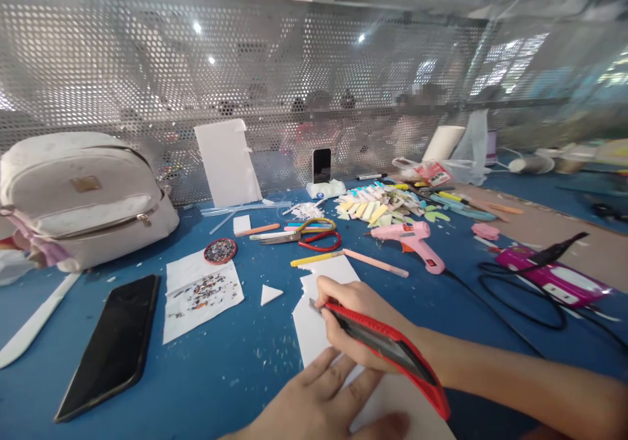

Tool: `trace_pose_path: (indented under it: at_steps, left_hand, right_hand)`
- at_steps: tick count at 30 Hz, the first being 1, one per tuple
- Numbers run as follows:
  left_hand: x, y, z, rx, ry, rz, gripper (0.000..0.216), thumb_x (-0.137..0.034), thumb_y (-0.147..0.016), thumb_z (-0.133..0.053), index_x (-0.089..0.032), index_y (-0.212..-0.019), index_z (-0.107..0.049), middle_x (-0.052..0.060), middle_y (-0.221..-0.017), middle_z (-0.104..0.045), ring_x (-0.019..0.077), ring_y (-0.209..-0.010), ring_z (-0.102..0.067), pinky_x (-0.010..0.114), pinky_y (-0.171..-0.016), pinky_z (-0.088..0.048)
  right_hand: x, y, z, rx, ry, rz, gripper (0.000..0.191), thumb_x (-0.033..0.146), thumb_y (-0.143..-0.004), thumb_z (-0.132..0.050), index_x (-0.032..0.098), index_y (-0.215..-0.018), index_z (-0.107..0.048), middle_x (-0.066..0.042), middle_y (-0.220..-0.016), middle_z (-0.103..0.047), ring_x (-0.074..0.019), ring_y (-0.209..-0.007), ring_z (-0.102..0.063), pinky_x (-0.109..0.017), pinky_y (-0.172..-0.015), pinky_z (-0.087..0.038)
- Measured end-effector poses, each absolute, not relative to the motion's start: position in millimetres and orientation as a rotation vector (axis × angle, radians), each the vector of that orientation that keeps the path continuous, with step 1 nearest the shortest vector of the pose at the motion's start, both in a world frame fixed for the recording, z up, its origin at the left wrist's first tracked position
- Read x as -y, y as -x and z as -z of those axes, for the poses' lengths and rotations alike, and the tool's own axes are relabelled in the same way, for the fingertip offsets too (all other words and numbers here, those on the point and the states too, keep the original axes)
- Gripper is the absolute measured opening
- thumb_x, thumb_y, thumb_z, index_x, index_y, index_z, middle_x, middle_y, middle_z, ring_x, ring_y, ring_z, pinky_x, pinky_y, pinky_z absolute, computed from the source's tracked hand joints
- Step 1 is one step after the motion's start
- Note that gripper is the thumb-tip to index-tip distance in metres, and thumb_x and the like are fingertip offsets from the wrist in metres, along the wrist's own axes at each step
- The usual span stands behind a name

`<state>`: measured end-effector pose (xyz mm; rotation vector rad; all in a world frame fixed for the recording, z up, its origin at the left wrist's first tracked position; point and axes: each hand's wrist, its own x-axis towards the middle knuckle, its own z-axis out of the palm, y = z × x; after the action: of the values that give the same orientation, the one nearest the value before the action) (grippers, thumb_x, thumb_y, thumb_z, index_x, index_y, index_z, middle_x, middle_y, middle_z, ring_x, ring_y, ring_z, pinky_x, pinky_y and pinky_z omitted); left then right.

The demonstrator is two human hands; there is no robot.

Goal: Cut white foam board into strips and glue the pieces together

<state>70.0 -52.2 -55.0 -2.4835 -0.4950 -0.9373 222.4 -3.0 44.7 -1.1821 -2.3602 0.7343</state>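
A red and black utility knife is gripped in my right hand, its short blade pointing left over a white sheet. The sheet's left edge is jagged where bits have been cut away. My left hand lies flat on the lower part of the sheet with its fingers spread. Left of the sheet rests a small white triangle. Just beyond the sheet are a yellow marker and a peach marker. Scissors with yellow and red handles lie farther back.
A pink glue gun and a magenta power strip with black cables lie right. Paper scraps are heaped behind. On the left are a dark phone, a beaded paper and a white backpack. A perforated metal screen stands behind.
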Motion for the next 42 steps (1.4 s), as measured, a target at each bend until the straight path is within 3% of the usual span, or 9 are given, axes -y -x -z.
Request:
trace_pose_path:
  at_steps: [7, 12, 25, 36, 42]
  left_hand:
    - [52.9, -72.5, 59.1, 0.464, 2.489, 0.899, 0.044, -0.04, -0.099, -0.052, -0.025, -0.141, -0.049, 0.008, -0.13, -0.067, 0.0235, -0.114, -0.066, 0.035, -0.098, -0.051]
    - [53.4, -75.0, 55.5, 0.488, 2.508, 0.988, 0.038, -0.036, -0.098, -0.054, -0.026, -0.135, -0.055, 0.005, -0.122, -0.071, 0.0221, -0.106, -0.069, 0.035, -0.096, -0.053]
    - [54.3, -74.7, 50.8, 0.494, 2.523, 0.975, 0.038, -0.035, -0.097, -0.055, -0.025, -0.133, -0.055, 0.004, -0.115, -0.071, 0.0212, -0.101, -0.069, 0.033, -0.095, -0.051]
    - [53.8, -74.3, 35.6, 0.482, 2.57, 1.121, 0.027, -0.031, -0.097, -0.054, -0.022, -0.121, -0.064, 0.003, -0.093, -0.075, 0.0206, -0.086, -0.072, 0.029, -0.075, -0.056]
    - [52.6, -72.5, 40.5, 0.453, 2.607, 1.065, 0.034, -0.03, -0.096, -0.057, -0.023, -0.13, -0.059, 0.004, -0.103, -0.075, 0.0218, -0.095, -0.072, 0.029, -0.078, -0.058]
  right_hand:
    - [5.8, -222.8, -47.9, 2.293, 1.128, -0.83, 0.009, 0.022, -0.086, -0.048, 0.021, -0.079, -0.043, 0.003, -0.063, -0.054, -0.0115, -0.051, -0.05, -0.023, -0.051, -0.039]
    - [7.5, -223.3, -43.2, 2.296, 1.115, -0.836, 0.01, 0.022, -0.085, -0.049, 0.021, -0.08, -0.041, 0.004, -0.064, -0.053, -0.0106, -0.05, -0.047, -0.022, -0.049, -0.037]
    - [13.5, -220.7, -44.1, 2.339, 1.171, -0.789, 0.013, 0.023, -0.086, -0.046, 0.023, -0.079, -0.036, 0.004, -0.063, -0.051, -0.0123, -0.049, -0.046, -0.024, -0.048, -0.034]
    - [16.9, -221.1, -43.0, 2.328, 1.185, -0.786, 0.011, 0.022, -0.085, -0.046, 0.022, -0.08, -0.036, 0.004, -0.062, -0.052, -0.0124, -0.05, -0.051, -0.022, -0.048, -0.035]
    - [17.2, -222.0, -41.3, 2.377, 1.156, -0.709, 0.006, 0.021, -0.084, -0.045, 0.022, -0.081, -0.039, 0.005, -0.059, -0.047, -0.0115, -0.046, -0.044, -0.023, -0.046, -0.031]
